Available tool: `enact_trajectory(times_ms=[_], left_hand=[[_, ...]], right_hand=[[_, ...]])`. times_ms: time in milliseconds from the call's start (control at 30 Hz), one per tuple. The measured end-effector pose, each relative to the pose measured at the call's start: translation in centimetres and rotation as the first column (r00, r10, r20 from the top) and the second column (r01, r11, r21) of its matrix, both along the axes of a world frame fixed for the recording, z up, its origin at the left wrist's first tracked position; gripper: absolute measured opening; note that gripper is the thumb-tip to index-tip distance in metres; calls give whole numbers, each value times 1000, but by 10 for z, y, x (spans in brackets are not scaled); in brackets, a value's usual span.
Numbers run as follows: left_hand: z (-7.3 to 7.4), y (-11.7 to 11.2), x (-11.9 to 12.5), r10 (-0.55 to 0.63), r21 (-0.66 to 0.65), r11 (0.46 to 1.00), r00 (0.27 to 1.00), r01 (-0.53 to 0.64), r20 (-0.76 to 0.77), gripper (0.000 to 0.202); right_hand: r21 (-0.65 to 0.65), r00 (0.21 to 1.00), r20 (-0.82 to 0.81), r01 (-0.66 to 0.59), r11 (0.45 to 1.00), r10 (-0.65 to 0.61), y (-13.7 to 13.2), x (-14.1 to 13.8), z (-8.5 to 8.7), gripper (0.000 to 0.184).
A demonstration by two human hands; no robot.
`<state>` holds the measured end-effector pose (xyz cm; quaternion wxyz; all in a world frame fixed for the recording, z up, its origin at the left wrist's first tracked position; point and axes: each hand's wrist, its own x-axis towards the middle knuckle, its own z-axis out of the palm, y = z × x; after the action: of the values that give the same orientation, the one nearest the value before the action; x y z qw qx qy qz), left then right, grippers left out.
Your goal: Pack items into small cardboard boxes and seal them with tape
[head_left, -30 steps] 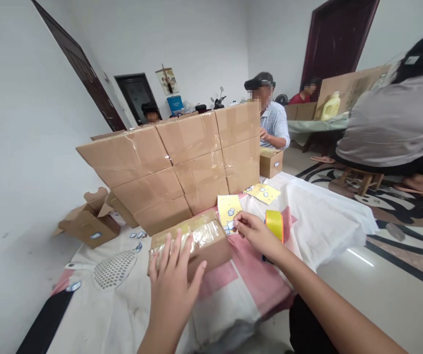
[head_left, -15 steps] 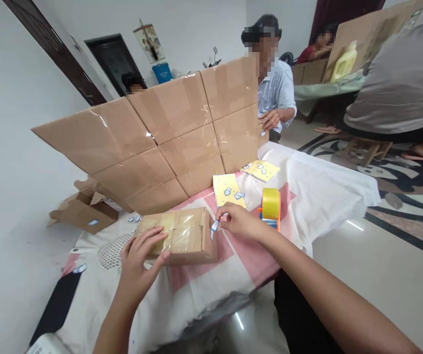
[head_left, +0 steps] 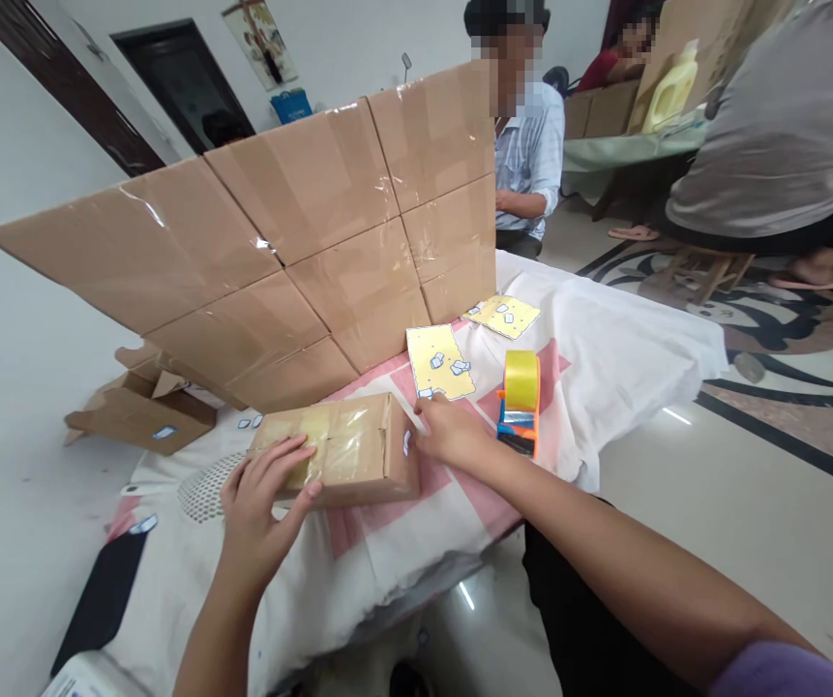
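Observation:
A cardboard box point(head_left: 362, 431) with clear tape over its top lies in front of me. My left hand point(head_left: 263, 503) rests on its left part, fingers spread over the top and thumb along the near edge. On the box's right end sits a small white and blue sticker point(head_left: 407, 442). My right hand point(head_left: 452, 431) is at that end, its thumb against or just beside the sticker and its bent index finger apart from the thumb. Beyond this hand lies a yellow sticker sheet point(head_left: 434, 360). To its right stands a tape dispenser point(head_left: 521, 397) with a yellow roll.
A wall of taped cardboard boxes point(head_left: 278, 252) stands behind the box. Another yellow sheet point(head_left: 507, 316) lies near its right end. At left are an open carton point(head_left: 147, 416) and a black flat object point(head_left: 101, 595). A person in a light shirt point(head_left: 532, 145) sits beyond the table.
The view has shifted, so things appear further left and higher. My right fingers have moved off the sticker, which now lies on the box's end. My left hand stays on the box.

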<state>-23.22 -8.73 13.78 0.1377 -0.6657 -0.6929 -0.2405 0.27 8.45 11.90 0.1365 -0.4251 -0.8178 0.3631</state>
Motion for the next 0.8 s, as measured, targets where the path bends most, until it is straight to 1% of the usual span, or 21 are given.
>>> enact_trajectory(times_ms=[33,100,233,267,400,467,500,533,567,600,633,667,700,733,800], left_hand=[[0,1,1,5,2,1000,1000,-5,-6,27],[0,2,2,10,3,1000,1000,-10,-10,28],[2,2,3,14,-14,1000,1000,-14,-4,27],[2,2,3,18,-20,1000,1000,-18,-2,27],[3,1,3,39,-46,998,999,-38,10,30],[2,1,3,50,-57,997,999,-48,22,31],[1,1,2,54,-58,997,998,-52,27,31],[1,0,2,55,-57,997,998,-53,31,31],[0,0,1,52,-54,997,998,-50,34,30],[-1,0,1,47,-49,998,998,-46,37,30],[-2,0,0,42,-42,998,998,-40,40,29],[-2,0,-1,35,-36,999,998,-34,42,28],[-3,-1,-2,29,-30,999,999,-27,46,28],[-3,-1,-2,23,-24,999,998,-22,51,27],[-2,-2,-2,13,-12,1000,998,-12,63,26]], right_hand=[[20,999,33,30,999,-31,0,0,-1,38],[43,999,24,42,998,-43,3,2,-3,46],[17,990,-132,-48,999,50,15,2,-12,44],[18,986,-160,-49,999,51,18,0,-15,42],[44,982,-178,78,996,-69,30,-8,-27,28],[9,971,-219,95,995,-91,34,-6,-28,32],[-28,963,-264,56,998,-61,35,-3,-26,39],[-67,947,-322,-23,998,0,34,1,-23,50],[-96,919,-383,-137,986,90,32,5,-20,64],[-112,879,-435,-267,957,194,29,9,-16,79],[-109,834,-467,-385,916,295,25,12,-12,94],[-89,796,-474,-467,880,375,19,14,-8,106],[-53,779,-460,-503,863,426,12,14,-5,116],[-1,782,-433,-496,868,447,5,13,-2,123],[153,810,-379,-422,894,447,-10,7,1,131]])
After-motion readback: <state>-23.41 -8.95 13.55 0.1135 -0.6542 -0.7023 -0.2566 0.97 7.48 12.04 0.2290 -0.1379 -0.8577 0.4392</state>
